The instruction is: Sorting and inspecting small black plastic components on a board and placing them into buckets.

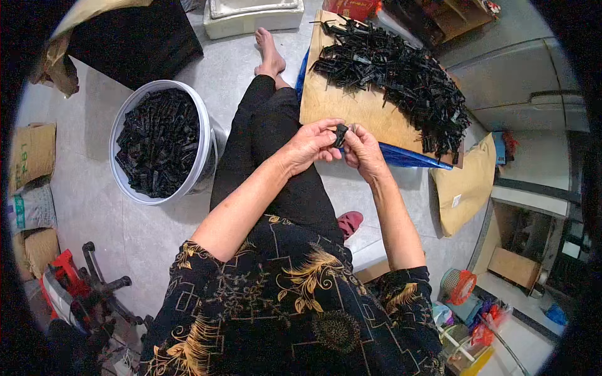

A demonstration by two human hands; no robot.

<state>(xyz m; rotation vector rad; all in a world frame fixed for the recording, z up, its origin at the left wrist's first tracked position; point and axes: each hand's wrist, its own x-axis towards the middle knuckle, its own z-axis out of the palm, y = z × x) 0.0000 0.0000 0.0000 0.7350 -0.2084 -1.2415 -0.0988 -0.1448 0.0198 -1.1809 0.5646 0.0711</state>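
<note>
Two hands (308, 143) grip one black piece (340, 134) — one bucket (204, 135) at left.

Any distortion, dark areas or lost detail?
Head view: corners go black around the fisheye circle; grey panels at right look bowed; heaped black pieces on the wooden board blend together; small black piece in left hand and right hand shows little detail.

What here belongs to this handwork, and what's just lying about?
Likely in use: small black piece between left hand and right hand; black parts heaped on wooden board; white bucket of similar parts.

Probably lying about: orange basket; white box.
</note>
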